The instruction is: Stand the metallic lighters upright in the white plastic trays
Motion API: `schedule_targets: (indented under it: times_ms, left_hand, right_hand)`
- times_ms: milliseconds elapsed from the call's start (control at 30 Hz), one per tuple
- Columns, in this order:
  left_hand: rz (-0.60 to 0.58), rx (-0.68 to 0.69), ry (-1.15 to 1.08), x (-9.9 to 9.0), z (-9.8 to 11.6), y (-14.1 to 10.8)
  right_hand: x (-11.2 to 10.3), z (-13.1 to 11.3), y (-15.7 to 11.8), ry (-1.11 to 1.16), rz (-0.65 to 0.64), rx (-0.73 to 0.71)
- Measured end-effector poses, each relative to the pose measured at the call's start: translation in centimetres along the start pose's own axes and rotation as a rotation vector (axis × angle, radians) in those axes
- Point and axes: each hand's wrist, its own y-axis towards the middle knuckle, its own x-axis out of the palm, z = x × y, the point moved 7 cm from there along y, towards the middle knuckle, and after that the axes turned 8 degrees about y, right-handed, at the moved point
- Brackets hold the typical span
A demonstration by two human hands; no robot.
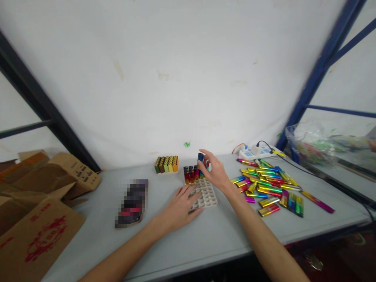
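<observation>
A white tray [209,197] with rows of small compartments lies at the middle of the table. Several upright lighters [190,175] in red and other shiny colours fill its far rows. My left hand [182,205] rests over the tray's left side, fingers spread, with nothing held. Above the far rows, my right hand [215,170] pinches a blue lighter [200,157] upright between thumb and fingers. To the right lies a loose pile of shiny multicoloured lighters [266,190], some of them side by side in groups.
A block of green, brown and yellow lighters [167,164] stands near the wall. A phone [132,203], blurred out, lies left of the tray. Open cardboard boxes [55,231] fill the left side. A power strip [254,151] with cables and a clear plastic bag [310,141] are at the right.
</observation>
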Motion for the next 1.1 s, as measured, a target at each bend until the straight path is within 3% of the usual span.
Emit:
schedule_targets:
  times_ms: [233, 400, 700, 967, 1100]
  left_hand:
    - [0.005, -0.005, 0.007, -0.1, -0.1, -0.1]
    - [0.004, -0.005, -0.004, 0.0, -0.1, -0.1]
    - [-0.012, -0.006, 0.011, 0.2, -0.2, 0.0]
    - [-0.005, 0.003, 0.023, 0.1, -0.1, -0.1]
    - [-0.020, 0.001, 0.026, 0.3, -0.2, 0.0]
  right_hand:
    - [1.2, 0.7, -0.2, 0.016, -0.256, 0.096]
    - [2.2, 1.6, -0.4, -0.002, -0.342, 0.019]
    - [1.7, 1.8, -0.5, -0.132, -0.266, -0.088]
    - [1.8, 1.9, -0.2, -0.013, -0.327, -0.008]
    - [0.6, 2.3, 0.2, -0.044, -0.240, 0.021]
